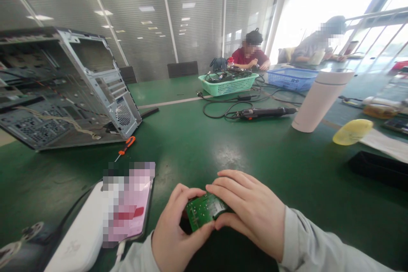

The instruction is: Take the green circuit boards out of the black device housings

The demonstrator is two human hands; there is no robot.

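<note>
A small green circuit board (201, 212) is held between my two hands, low in the middle of the head view. My left hand (178, 225) grips its left end, with the thumb along the near edge and the fingers at the far edge. The right end is pinched in my right hand (247, 208), whose fingers cover part of the board. A dark curved part shows on the board beside the right fingertips. Whatever lies on the board's underside is hidden.
An opened computer case (63, 89) stands at left, an orange-handled screwdriver (127, 144) beside it. Nearer lie a phone (137, 208) and white power bank (86, 229). Beyond are a power screwdriver (266, 113), tumbler (318, 102), green basket (229, 87) and blue basket (290, 80). Two people sit farther back.
</note>
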